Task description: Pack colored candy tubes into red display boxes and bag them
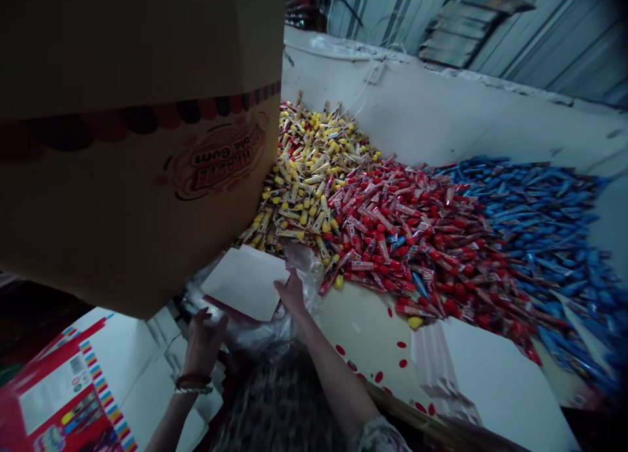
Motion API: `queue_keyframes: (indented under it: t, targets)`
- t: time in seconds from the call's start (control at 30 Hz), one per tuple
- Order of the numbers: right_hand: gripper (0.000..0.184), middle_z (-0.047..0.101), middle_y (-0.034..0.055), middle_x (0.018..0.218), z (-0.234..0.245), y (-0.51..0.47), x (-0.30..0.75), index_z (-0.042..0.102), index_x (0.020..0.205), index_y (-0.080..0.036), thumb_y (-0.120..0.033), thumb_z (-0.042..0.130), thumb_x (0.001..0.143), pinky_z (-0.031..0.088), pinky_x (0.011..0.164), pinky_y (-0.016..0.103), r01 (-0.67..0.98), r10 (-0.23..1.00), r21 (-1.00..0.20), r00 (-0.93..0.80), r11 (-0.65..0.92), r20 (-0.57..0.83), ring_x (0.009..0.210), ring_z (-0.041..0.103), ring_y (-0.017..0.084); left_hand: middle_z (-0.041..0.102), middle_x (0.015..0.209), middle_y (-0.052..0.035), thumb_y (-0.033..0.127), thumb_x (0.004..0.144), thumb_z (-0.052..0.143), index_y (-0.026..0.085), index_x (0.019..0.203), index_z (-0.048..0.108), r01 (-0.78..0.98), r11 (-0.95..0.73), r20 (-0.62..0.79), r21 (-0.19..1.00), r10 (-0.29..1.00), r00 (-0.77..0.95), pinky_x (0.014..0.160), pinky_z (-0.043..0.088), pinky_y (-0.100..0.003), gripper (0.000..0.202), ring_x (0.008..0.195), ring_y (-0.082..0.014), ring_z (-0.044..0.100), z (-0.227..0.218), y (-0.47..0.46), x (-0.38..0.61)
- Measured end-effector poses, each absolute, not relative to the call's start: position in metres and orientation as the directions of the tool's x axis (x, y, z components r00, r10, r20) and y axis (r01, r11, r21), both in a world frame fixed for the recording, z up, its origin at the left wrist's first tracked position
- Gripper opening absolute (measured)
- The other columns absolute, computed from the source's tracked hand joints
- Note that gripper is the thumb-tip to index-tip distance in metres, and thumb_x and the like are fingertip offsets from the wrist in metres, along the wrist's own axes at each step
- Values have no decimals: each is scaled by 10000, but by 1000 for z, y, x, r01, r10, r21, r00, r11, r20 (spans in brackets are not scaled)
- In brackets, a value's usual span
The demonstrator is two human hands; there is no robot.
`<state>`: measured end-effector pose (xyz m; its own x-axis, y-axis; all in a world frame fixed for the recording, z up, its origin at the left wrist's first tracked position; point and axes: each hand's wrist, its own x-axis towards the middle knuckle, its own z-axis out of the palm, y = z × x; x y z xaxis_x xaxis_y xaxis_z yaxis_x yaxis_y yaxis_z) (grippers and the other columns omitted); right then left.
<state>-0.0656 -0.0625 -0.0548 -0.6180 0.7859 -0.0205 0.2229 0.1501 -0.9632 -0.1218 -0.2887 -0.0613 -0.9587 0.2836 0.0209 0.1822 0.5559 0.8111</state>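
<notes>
My right hand [293,294] pinches the right edge of a white cardboard box [245,280], which lies on a crumpled clear plastic bag [275,339]. At the near left of the box, my left hand [202,343] has its fingers apart, slightly bent, and nothing shows in them. A bracelet circles the left wrist. Below and to the left lies a stack of flat cardboard boxes [132,364], white inside, one with a red printed side. Beyond the box spread heaps of small wrapped tubes: yellow-capped tubes [314,171], red-capped tubes [407,223] and blue tubes [549,223].
A large brown carton [122,223] with bubble gum print looms at the left, close to my hands. More white folded cards [500,380] stand on the table [358,314] at the right. A pale wall [441,118] backs the heaps.
</notes>
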Motion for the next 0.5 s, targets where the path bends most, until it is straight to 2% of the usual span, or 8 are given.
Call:
queue_keyframes:
  t: [0.07, 0.17, 0.23, 0.37, 0.5]
  targets:
    - [415, 682, 12, 880, -52, -55, -73, 543, 1006, -189, -160, 594, 595, 494, 734, 282, 255, 801, -958, -597, 135, -46, 813, 632, 186, 532, 1053, -146, 626, 654, 503, 116, 1183, 444, 196, 553, 3, 809, 331, -944, 720, 546, -444, 737, 758, -256, 626, -67, -274, -129]
    - [398, 683, 29, 885, -48, -38, -84, 547, 983, -164, -136, 578, 587, 499, 720, 272, 307, 835, -945, -545, 112, -78, 809, 636, 187, 496, 1057, -96, 495, 680, 469, 215, 1102, 495, 283, 579, -1, 764, 440, -898, 755, 539, -439, 507, 792, -250, 621, -71, -261, -133]
    - [399, 679, 66, 920, -43, -24, -92, 541, 988, -142, -116, 563, 590, 495, 760, 290, 345, 858, -933, -506, 106, -90, 844, 631, 201, 486, 1061, -89, 417, 680, 484, 235, 1065, 529, 333, 609, -7, 720, 486, -874, 850, 506, -454, 428, 877, -274, 604, -68, -258, -132]
    - [476, 664, 108, 1005, -29, -3, -107, 518, 1076, -118, -78, 541, 602, 479, 837, 311, 389, 864, -914, -494, 118, -99, 939, 615, 219, 441, 1188, -163, 369, 768, 493, 118, 1192, 534, 374, 659, -15, 653, 505, -863, 1012, 382, -460, 495, 1099, -342, 510, -56, -260, -127]
    - [666, 663, 100, 1001, -18, -6, -97, 478, 1212, -90, -78, 637, 565, 505, 801, 304, 395, 838, -907, -537, 145, -99, 949, 620, 236, 359, 1316, -232, 426, 862, 421, 43, 1345, 415, 377, 801, -25, 465, 438, -899, 985, 393, -479, 616, 1206, -373, 427, -44, -269, -110]
